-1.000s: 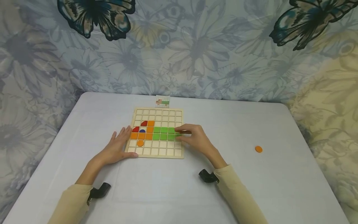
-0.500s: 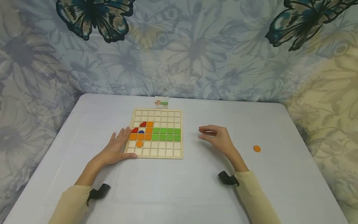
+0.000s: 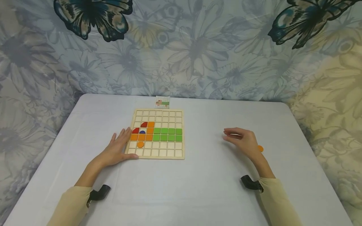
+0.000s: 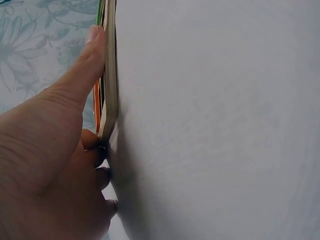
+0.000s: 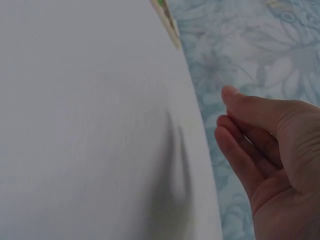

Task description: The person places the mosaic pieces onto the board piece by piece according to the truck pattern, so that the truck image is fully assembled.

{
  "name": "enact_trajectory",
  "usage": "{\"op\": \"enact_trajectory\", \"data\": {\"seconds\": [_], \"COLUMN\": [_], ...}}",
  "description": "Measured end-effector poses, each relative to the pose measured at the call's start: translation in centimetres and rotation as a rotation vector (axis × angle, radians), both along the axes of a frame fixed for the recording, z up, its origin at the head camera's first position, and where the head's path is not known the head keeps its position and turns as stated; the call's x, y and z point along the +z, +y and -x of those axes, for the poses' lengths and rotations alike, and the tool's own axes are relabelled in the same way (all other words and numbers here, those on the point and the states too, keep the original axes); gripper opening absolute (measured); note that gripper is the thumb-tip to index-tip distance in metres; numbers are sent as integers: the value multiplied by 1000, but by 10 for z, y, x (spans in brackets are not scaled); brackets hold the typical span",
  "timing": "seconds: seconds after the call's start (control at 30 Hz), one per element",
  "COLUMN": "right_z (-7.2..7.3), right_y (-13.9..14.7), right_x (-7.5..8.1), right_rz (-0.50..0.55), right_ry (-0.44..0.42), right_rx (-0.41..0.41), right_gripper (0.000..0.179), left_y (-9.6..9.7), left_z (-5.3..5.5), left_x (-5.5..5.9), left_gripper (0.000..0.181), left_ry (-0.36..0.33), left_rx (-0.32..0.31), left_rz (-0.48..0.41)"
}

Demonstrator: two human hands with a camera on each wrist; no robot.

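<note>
My left hand (image 3: 114, 152) rests against the left edge of a wooden grid board (image 3: 167, 153), fingers along its side and thumb on its near corner. In the left wrist view the thumb (image 4: 85, 62) lies along the board's edge. Set on the board are green square tiles (image 3: 167, 134), orange square tiles (image 3: 149, 134), two red quarter-round tiles (image 3: 136, 130), a blue half-round tile (image 3: 142, 132) and an orange disc (image 3: 140, 144). Well to the board's right, my right hand (image 3: 244, 141) hovers over the table with loosely bent fingers and holds nothing. It partly covers a second orange disc (image 3: 260, 148).
A small printed card (image 3: 162, 102) with a coloured grid picture lies behind the board. White cloth covers the table (image 3: 181, 194). A flower-patterned backdrop (image 3: 195, 62) rises right behind the far edge. Dark wrist-camera mounts (image 3: 99, 192) stick out at both sleeves.
My right hand has let go of a green tile at the board's right edge and moved right, towards the loose orange disc. The left hand stays where it was.
</note>
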State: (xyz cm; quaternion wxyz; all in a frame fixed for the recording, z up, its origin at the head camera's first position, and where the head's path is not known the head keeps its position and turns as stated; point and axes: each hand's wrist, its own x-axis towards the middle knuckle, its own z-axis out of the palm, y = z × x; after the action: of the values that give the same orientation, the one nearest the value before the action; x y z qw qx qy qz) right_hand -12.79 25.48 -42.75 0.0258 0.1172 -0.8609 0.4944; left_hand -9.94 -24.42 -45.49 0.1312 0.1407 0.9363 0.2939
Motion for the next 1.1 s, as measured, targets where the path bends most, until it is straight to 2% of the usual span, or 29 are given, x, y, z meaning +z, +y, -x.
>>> {"op": "enact_trajectory", "data": {"seconds": [0.27,0.4,0.57,0.83,1.1], "right_z": [-20,-29,-37,-50,-50], "right_y": [51,69,88,107,107], "right_x": [-4,-4,-5,-9,-12], "right_rz": [-107,-158,-239,-247,-274], "right_ry": [47,74,99,39,88], "right_rx": [-81,-144,-177,-191,-178], "right_gripper": [34,32,32,37,36], "left_y": [0,0,-2,-3,-2], "left_z": [-1,1,2,-1,-1], "left_x": [1,-1,-3,0,0], "left_gripper": [119,120,121,120,120], "left_ry": [20,17,10,13,20], "left_rx": [-15,-20,-22,-22,-22], "left_rz": [6,6,16,11,4]}}
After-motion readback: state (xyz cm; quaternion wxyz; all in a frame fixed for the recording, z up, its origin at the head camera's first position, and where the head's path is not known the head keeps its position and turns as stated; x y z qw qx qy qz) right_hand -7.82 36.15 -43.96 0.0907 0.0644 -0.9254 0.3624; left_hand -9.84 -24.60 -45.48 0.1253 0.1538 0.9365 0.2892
